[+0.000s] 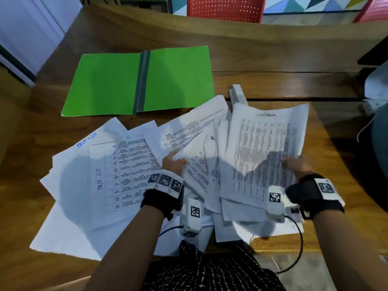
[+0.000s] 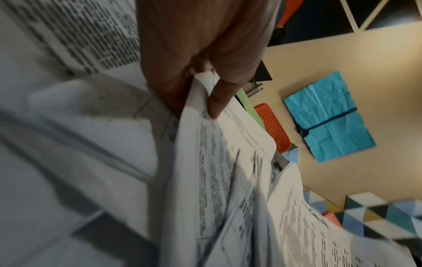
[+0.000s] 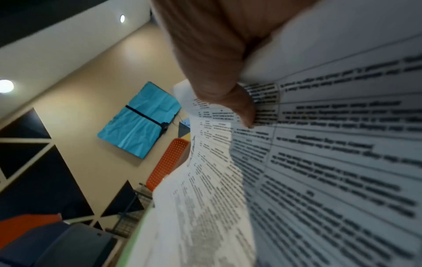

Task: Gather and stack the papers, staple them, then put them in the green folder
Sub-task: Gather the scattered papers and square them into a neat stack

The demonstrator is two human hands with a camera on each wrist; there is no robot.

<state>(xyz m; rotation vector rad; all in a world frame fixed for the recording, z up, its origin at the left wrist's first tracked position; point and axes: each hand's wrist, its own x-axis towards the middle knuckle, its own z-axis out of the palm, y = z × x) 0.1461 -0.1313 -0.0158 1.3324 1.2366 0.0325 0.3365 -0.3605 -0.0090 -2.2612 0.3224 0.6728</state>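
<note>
1. A wooden table (image 1: 262,59) is seen from above, with printed papers (image 1: 126,164) scattered across its near half in an overlapping, unaligned spread.
2. The green folder (image 1: 109,85) is laid open and flat on the far left of the table, its grey spine running down the middle; its near edge lies just beside the far edge of the scattered sheets.
3. A white stapler (image 1: 237,94) is placed to the right of the folder, its near end partly covered by the lifted sheets.
4. A fanned bundle of sheets (image 1: 260,152) is held above the table on the right side of the spread.
5. The left hand (image 1: 174,162) is closed on the bundle's left edge; in the left wrist view several sheet edges are pinched between thumb and fingers (image 2: 219,101).
6. The right hand (image 1: 296,164) is closed on the bundle's right edge; in the right wrist view the thumb (image 3: 237,101) is pressed onto the printed top sheet.
7. A sheet handwritten "TASK LIST" (image 1: 100,179) is left lying flat at the near left.
8. Red chairs (image 1: 226,7) are seen beyond the far edge of the table.
</note>
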